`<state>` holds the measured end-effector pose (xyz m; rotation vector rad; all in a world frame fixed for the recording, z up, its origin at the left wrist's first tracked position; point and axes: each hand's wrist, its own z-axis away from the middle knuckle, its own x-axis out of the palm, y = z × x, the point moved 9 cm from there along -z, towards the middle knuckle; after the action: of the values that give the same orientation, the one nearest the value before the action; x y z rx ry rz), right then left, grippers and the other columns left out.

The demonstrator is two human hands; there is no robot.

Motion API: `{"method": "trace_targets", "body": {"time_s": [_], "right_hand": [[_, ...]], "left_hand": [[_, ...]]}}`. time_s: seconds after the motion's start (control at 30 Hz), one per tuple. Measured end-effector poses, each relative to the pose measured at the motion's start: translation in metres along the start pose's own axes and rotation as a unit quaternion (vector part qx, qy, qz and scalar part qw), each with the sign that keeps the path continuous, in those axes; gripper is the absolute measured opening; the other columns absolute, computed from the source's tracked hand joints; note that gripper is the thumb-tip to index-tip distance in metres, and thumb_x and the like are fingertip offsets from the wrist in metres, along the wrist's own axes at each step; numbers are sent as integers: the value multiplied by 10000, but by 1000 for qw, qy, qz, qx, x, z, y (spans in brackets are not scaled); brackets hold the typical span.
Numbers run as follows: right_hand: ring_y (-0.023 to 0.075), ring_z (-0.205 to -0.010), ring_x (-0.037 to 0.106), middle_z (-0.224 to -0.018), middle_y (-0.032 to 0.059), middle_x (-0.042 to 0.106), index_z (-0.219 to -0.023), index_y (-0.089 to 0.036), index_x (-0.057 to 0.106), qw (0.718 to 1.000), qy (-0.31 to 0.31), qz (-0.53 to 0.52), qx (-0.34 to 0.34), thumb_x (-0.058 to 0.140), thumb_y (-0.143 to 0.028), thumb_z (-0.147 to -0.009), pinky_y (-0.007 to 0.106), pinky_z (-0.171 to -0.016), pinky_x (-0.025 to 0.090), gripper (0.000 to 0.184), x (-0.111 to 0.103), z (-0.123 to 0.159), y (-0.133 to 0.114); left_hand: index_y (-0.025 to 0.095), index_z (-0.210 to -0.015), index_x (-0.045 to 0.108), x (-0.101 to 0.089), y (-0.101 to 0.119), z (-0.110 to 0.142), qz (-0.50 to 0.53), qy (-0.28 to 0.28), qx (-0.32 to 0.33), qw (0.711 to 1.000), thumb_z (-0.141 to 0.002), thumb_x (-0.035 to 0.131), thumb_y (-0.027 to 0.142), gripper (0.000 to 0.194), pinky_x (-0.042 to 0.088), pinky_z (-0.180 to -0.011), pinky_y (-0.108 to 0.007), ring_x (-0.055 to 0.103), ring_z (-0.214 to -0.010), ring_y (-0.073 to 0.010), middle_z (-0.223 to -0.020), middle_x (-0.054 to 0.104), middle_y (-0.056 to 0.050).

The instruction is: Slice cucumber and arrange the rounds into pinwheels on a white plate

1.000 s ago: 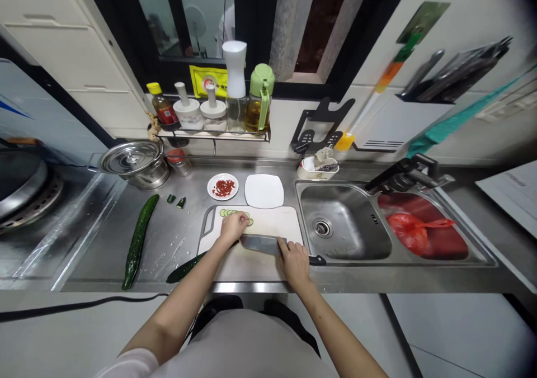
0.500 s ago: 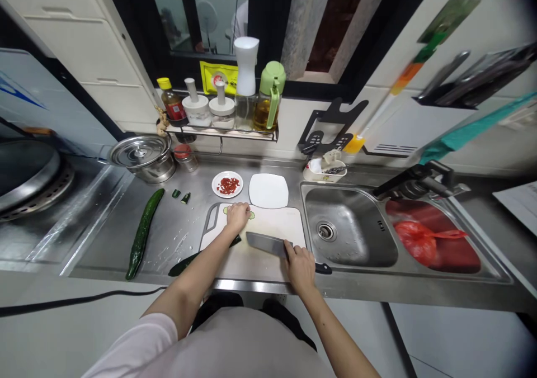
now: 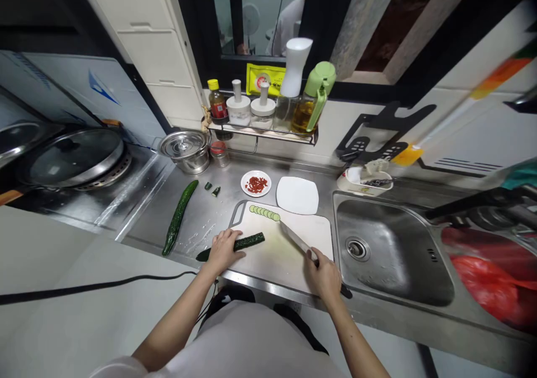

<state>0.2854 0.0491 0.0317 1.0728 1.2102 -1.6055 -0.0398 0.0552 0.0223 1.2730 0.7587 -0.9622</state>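
Note:
My left hand (image 3: 224, 251) is closed round the dark green cut cucumber (image 3: 253, 240), which lies across the left part of the white cutting board (image 3: 289, 269), its far end reaching past the board's edge. My right hand (image 3: 326, 276) grips the black handle of a kitchen knife (image 3: 295, 235). The knife's broad blade points up and left, its tip beside the right end of a row of cucumber slices (image 3: 264, 212). The overlapping pale green slices lie along the board's back edge.
Behind the board stand a plate of chopped red pieces (image 3: 256, 184) and a white plate (image 3: 297, 195). A whole cucumber (image 3: 180, 217) and two cucumber ends (image 3: 215, 191) lie left. The sink (image 3: 394, 255) is right. A seasoning rack (image 3: 268, 131) hangs above; a lidded pot (image 3: 184, 149) stands back left.
My left hand has moved from the slices to the cucumber, uncovering the row. The knife has turned, its tip now further back near the slices. The view has swung left.

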Motion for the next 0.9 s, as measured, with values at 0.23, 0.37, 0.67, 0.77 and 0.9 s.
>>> {"method": "trace_targets", "body": {"time_s": [0.23,0.37,0.67,0.77,0.9], "right_hand": [[237,-960,640,-1053,106,718,-1232,-188,639,1000,-3,-28,0,360,-432,-969,299,-804,402,455,-5,-7,-10],[242,-970,644,-1056,106,720,-1240,-180,636,999,-9,-43,6,356,-425,-962,300,-805,412,465,-3,-6,-6],[225,-938,659,-1077,112,718,-1247,-185,616,996,-46,-52,48,299,-390,-973,284,-728,411,467,0,-6,7],[222,-873,663,-966,102,729,-1196,-201,624,994,-89,-12,59,277,-408,-984,274,-666,389,457,0,-7,4],[239,-911,660,-998,114,720,-1227,-202,592,989,-130,22,60,267,-416,-989,283,-676,391,455,3,-8,0]], "left_hand": [[286,-1095,650,6,-20,1,38,-30,6,999,-733,657,178,378,451,-848,-321,604,-1025,-238,-1050,664,-29],[253,-1137,650,-10,-46,-11,61,26,-43,997,-732,681,221,407,463,-853,-314,619,-1004,-233,-1073,673,-50],[260,-1154,650,-40,-105,-47,-20,82,-205,975,-770,647,349,394,473,-770,-313,640,-1012,-267,-1104,682,-99],[275,-1184,632,-35,-115,-50,-23,62,-242,968,-766,650,385,433,475,-775,-316,637,-1042,-272,-1144,671,-97],[294,-1224,605,-31,-122,-51,-28,37,-263,964,-778,643,424,466,470,-822,-335,620,-1084,-279,-1195,648,-88]]}}
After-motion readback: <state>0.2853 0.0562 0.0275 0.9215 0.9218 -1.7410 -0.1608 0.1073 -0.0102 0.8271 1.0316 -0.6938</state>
